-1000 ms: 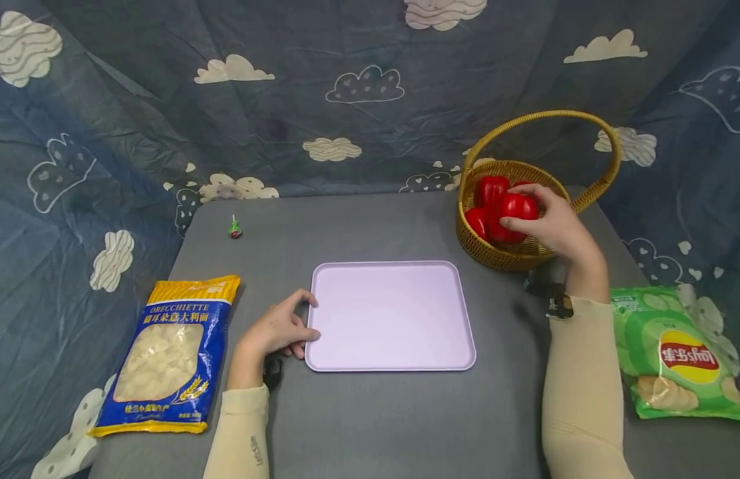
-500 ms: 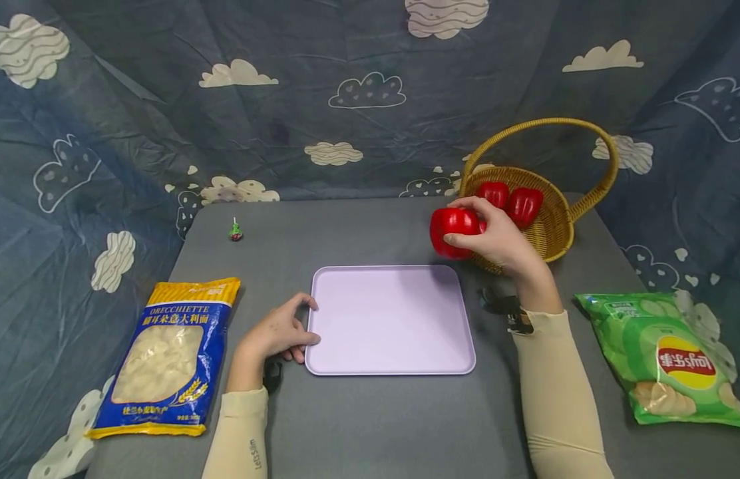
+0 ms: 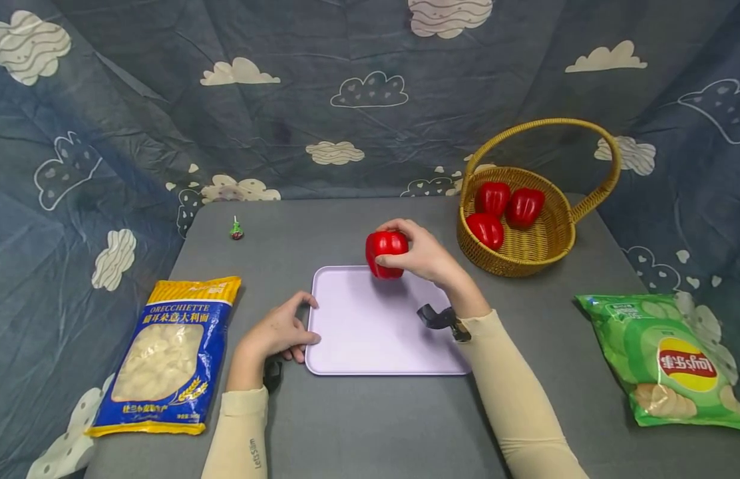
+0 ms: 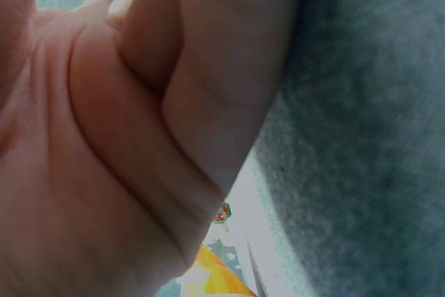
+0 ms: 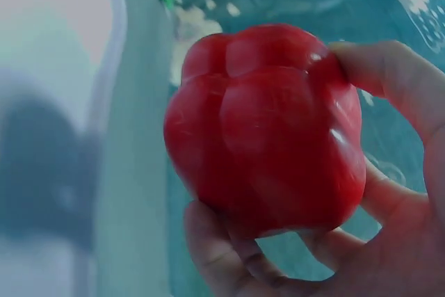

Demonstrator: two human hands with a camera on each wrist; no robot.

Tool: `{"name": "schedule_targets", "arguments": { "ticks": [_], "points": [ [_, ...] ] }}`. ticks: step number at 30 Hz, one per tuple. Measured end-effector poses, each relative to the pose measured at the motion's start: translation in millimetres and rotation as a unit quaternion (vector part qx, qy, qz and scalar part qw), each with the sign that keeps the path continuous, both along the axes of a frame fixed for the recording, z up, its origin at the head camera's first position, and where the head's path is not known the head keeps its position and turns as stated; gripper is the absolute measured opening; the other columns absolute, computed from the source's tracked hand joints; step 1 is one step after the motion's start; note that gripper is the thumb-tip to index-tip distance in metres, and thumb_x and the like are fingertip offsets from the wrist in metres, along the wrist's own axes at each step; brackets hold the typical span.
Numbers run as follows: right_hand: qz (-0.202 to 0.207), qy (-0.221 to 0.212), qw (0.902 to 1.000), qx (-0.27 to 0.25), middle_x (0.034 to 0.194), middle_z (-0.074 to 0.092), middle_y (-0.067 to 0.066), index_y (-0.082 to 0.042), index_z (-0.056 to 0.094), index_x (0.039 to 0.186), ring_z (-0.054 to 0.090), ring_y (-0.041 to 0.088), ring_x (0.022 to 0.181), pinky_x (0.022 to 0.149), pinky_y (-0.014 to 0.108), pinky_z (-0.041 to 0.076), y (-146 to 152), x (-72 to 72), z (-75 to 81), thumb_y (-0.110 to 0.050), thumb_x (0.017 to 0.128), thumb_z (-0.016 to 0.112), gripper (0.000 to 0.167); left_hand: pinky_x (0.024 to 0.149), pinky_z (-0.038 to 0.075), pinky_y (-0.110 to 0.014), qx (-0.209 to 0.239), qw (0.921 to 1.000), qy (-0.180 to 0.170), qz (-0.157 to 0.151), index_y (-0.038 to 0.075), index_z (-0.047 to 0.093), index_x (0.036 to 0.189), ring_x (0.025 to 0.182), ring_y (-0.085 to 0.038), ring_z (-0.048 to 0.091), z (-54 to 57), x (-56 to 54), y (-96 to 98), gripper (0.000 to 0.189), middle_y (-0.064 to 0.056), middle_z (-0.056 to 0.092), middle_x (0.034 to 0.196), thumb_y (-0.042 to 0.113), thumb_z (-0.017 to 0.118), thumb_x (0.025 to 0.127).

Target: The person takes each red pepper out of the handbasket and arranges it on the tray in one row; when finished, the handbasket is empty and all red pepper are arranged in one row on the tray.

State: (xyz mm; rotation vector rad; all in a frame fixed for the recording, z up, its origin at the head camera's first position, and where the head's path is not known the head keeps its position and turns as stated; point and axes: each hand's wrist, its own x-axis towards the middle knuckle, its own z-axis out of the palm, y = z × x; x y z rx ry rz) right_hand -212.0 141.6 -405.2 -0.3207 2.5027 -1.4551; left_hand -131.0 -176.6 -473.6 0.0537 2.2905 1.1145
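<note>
A glossy red bell pepper point(image 3: 384, 251) hangs over the far edge of the lilac tray point(image 3: 358, 332), held by my right hand point(image 3: 424, 256). In the right wrist view, the thumb and fingers curl round the bell pepper point(image 5: 268, 137). At the tray's left side, my left hand point(image 3: 280, 326) grips the rim, its thumb and index fingertip lapping over the edge. The left wrist view is filled by this hand's palm and bent fingers point(image 4: 125, 144), and the rim is hard to make out there. Three more red peppers point(image 3: 492, 213) lie in a wicker basket point(image 3: 508, 266).
Beside the left forearm lies a blue and yellow orecchiette bag point(image 3: 166, 359). A green chip bag point(image 3: 669, 359) is at the right. A small green and red item point(image 3: 236, 229) stands far left. The basket's tall handle point(image 3: 544, 123) arches up at the back right.
My right hand has lifted the bell pepper out of the basket and carried it left to the tray's far edge. My left hand has stayed at the tray.
</note>
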Motion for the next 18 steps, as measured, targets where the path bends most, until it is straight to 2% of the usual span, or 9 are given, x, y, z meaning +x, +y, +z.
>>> {"name": "schedule_targets", "arguments": {
  "ticks": [10, 18],
  "points": [
    [0.029, -0.011, 0.9992, 0.025, 0.143, 0.060, 0.013, -0.021, 0.063, 0.137, 0.059, 0.038, 0.129, 0.103, 0.056, 0.056, -63.4, 0.7, -27.2, -0.025, 0.086, 0.081, 0.054, 0.054, 0.056, -0.030, -0.005, 0.9999, -0.012, 0.005, 0.026, 0.045, 0.141, 0.054, -0.022, 0.070, 1.1, -0.9, -0.4, 0.061, -0.010, 0.071, 0.073, 0.022, 0.083, 0.093],
    [0.032, -0.013, 0.9975, 0.061, 0.141, 0.063, 0.014, -0.022, 0.065, 0.135, 0.063, 0.036, 0.125, 0.102, 0.053, 0.057, -93.2, 0.6, -45.4, -0.030, 0.088, 0.083, 0.052, 0.054, 0.056, -0.030, 0.003, 0.9999, -0.012, 0.001, 0.024, 0.045, 0.138, 0.054, -0.021, 0.070, -0.3, -1.8, -1.7, 0.059, -0.010, 0.071, 0.071, 0.022, 0.083, 0.093]
  ]
}}
